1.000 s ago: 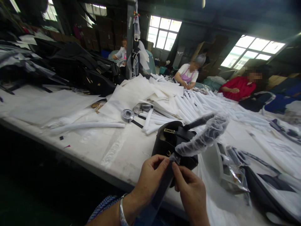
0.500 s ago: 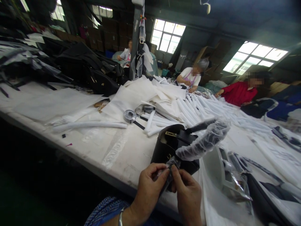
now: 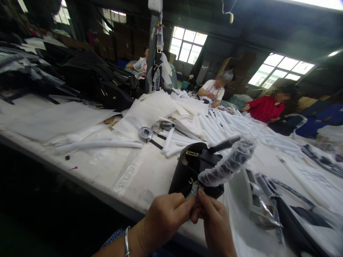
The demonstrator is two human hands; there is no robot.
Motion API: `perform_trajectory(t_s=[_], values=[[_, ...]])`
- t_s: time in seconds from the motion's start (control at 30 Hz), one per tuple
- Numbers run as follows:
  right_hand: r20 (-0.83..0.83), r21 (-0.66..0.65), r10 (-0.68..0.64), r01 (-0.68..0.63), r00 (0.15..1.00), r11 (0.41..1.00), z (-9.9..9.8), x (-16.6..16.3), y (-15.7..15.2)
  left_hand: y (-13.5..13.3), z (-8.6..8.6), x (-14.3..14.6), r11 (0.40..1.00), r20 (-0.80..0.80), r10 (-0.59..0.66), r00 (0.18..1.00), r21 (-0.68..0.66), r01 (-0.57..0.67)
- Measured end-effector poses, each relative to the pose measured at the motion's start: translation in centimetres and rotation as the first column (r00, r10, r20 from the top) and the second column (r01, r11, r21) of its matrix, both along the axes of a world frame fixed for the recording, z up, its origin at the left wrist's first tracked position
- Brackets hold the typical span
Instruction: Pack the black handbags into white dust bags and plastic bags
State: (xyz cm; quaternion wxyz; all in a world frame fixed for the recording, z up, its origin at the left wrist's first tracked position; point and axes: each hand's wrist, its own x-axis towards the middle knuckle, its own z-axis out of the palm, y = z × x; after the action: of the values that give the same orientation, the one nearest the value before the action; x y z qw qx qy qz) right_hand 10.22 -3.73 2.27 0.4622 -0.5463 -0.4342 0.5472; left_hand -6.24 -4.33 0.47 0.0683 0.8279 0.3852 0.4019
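Note:
A small black handbag (image 3: 187, 170) with a gold clasp stands on the white table (image 3: 128, 171) in front of me. Its handle arches up to the right, covered in crinkled clear plastic wrap (image 3: 230, 162). My left hand (image 3: 164, 216), with a silver bangle on the wrist, and my right hand (image 3: 214, 223) meet just below the bag. Both pinch the lower end of the plastic wrap where the handle joins the bag. The fingertips of both hands are pressed together around it.
Several white paper rolls (image 3: 214, 123) and white sheets cover the table's middle. A tape roll (image 3: 146, 134) lies near them. Black bags (image 3: 107, 85) are piled at the back left. Plastic-wrapped parts (image 3: 264, 205) lie to my right. Three people sit at the far side.
The dark strap that hung between my hands a second ago is out of sight. My hands have closed tighter together on the plastic wrap's end. The view has shifted slightly.

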Motion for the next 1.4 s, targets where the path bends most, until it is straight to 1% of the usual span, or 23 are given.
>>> perform_trajectory(t_s=[0.13, 0.2, 0.3, 0.4, 0.47, 0.5, 0.57, 0.6, 0.63, 0.67, 0.7, 0.77, 0.83, 0.87, 0.93, 1.0, 1.07, 1.17, 1.23, 1.27, 1.3, 1.37, 1.4], values=[[0.147, 0.039, 0.055, -0.061, 0.988, 0.997, 0.8, -0.4, -0.3, 0.1, 0.7, -0.4, 0.993, -0.074, 0.014, 0.997, 0.116, -0.006], [0.181, 0.033, 0.056, -0.063, 0.982, 0.997, 1.1, -0.8, -0.3, -0.2, 0.1, -0.3, 0.987, -0.066, 0.032, 0.997, 0.160, -0.021], [0.189, 0.041, 0.018, -0.026, 0.982, 0.999, 1.4, -1.1, -0.2, -1.5, -1.7, -0.5, 0.986, -0.027, -0.025, 0.999, 0.162, 0.029], [0.212, 0.032, -0.003, -0.004, 0.977, 0.999, 1.3, -0.8, 0.2, -3.5, -3.3, -1.8, 0.988, -0.022, -0.154, 0.988, 0.005, 0.154], [0.250, 0.022, 0.010, -0.016, 0.968, 1.000, 1.1, -0.5, 0.4, -4.5, -3.2, -3.1, 0.969, 0.041, -0.219, 0.975, -0.111, 0.222], [0.272, 0.024, 0.015, -0.022, 0.962, 0.999, 0.9, -0.3, 0.5, -4.7, -2.8, -3.7, 0.963, 0.114, -0.208, 0.971, -0.152, 0.224], [0.297, 0.042, 0.017, -0.031, 0.955, 0.999, 0.7, -0.2, 0.6, -4.1, -1.3, -4.2, 0.963, 0.332, -0.031, 0.943, -0.243, 0.117], [0.300, 0.050, 0.019, -0.036, 0.954, 0.998, 0.6, -0.2, 0.6, -3.5, -0.5, -4.1, 0.927, 0.412, 0.140, 0.900, -0.374, 0.027], [0.300, 0.059, 0.015, -0.035, 0.954, 0.998, 0.5, -0.2, 0.5, -2.6, 0.4, -3.8, 0.853, 0.464, 0.303, 0.832, -0.521, -0.020], [0.299, 0.067, 0.008, -0.029, 0.954, 0.997, 0.5, -0.3, 0.5, -1.8, 1.1, -3.2, 0.761, 0.494, 0.339, 0.801, -0.644, 0.075], [0.298, 0.073, 0.000, -0.023, 0.955, 0.997, 0.4, -0.5, 0.4, -1.0, 1.6, -2.5, 0.679, 0.550, 0.332, 0.766, -0.703, 0.210], [0.295, 0.083, -0.010, -0.016, 0.955, 0.996, 0.4, -0.6, 0.5, 0.2, 2.1, -1.0, 0.496, 0.632, 0.351, 0.692, -0.752, 0.435], [0.291, 0.099, -0.015, -0.015, 0.957, 0.995, 0.4, -0.6, 0.6, 0.5, 1.9, 0.2, 0.381, 0.699, 0.393, 0.597, -0.715, 0.586], [0.287, 0.108, -0.015, -0.017, 0.958, 0.994, 0.3, -0.6, 0.8, 0.4, 1.8, 0.6, 0.360, 0.719, 0.417, 0.556, -0.693, 0.625], [0.279, 0.122, -0.021, -0.013, 0.960, 0.992, 0.1, -0.6, 1.0, 0.1, 1.4, 1.1, 0.367, 0.733, 0.446, 0.514, -0.673, 0.642], [0.277, 0.128, -0.025, -0.011, 0.961, 0.992, 0.0, -0.7, 1.1, -0.1, 1.1, 1.4, 0.394, 0.723, 0.453, 0.521, -0.687, 0.611], [0.287, 0.122, -0.007, -0.030, 0.958, 0.992, 0.0, -0.8, 0.7, -0.3, 0.9, 1.4, 0.420, 0.696, 0.458, 0.554, -0.718, 0.555], [0.309, 0.116, 0.066, -0.106, 0.949, 0.988, 0.8, 0.2, -0.2, -0.2, 0.7, 1.4, 0.471, 0.612, 0.468, 0.637, -0.783, 0.406], [0.377, 0.175, -0.023, -0.047, 0.926, 0.983, 1.5, 2.6, -0.7, -0.1, 0.4, 1.3, 0.519, 0.572, 0.476, 0.668, -0.796, 0.311], [0.433, 0.233, -0.141, 0.041, 0.890, 0.972, 1.9, 4.4, -0.8, -0.1, 0.2, 1.3, 0.539, 0.562, 0.477, 0.676, -0.794, 0.280], [0.493, 0.307, -0.294, 0.152, 0.819, 0.939, 2.2, 6.7, -0.8, 0.0, 0.0, 1.2, 0.552, 0.554, 0.477, 0.683, -0.793, 0.258], [0.577, 0.446, -0.565, 0.353, 0.589, 0.823, 2.6, 12.0, -0.5, 0.0, -0.3, 1.1, 0.554, 0.538, 0.469, 0.701, -0.797, 0.241], [0.603, 0.475, -0.627, 0.410, 0.493, 0.779, 2.6, 14.7, -0.2, 0.0, -0.5, 1.1, 0.547, 0.532, 0.465, 0.707, -0.801, 0.243]])
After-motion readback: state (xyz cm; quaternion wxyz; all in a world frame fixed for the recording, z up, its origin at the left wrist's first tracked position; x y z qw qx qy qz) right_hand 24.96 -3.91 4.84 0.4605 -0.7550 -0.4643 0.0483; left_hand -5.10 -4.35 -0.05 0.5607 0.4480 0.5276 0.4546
